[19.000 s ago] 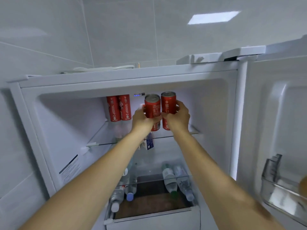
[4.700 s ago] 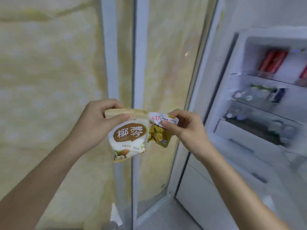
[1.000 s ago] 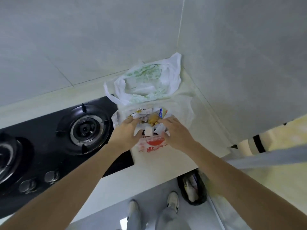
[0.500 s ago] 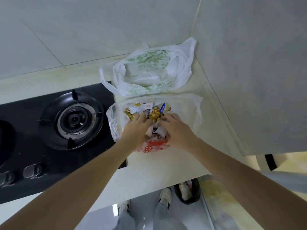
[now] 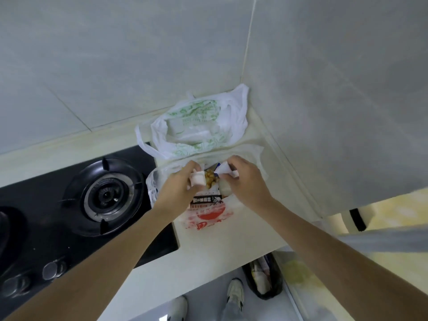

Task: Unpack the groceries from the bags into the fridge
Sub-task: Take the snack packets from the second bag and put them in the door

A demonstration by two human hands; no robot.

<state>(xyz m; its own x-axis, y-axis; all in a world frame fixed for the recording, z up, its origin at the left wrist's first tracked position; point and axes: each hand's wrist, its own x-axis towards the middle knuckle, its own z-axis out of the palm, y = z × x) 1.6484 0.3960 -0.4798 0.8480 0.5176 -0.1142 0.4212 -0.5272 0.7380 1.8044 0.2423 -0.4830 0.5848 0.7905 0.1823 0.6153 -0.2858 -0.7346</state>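
Note:
A clear plastic bag with red print (image 5: pixel 208 218) lies open on the pale counter, holding several snack packets. My left hand (image 5: pixel 178 193) is inside its mouth, closed around a small white packet (image 5: pixel 198 179). My right hand (image 5: pixel 245 181) grips a white and blue packet (image 5: pixel 223 169) beside it. Between the hands shows a yellow snack packet (image 5: pixel 210 180), and below it a black-labelled packet (image 5: pixel 205 201). Behind stands a white bag with green print (image 5: pixel 199 126), in the corner of the tiled walls. The fridge is out of view.
A black gas hob (image 5: pixel 106 195) with a round burner and knobs (image 5: pixel 53 271) sits left of the bags. The counter's front edge (image 5: pixel 208 269) runs below. On the floor are my shoes (image 5: pixel 235 290) and a dark bin bag (image 5: pixel 264 276).
Both hands have closed on small packets in the red-printed bag and lifted them slightly. Earlier I stood cans in the fridge and carried two snack pouches.

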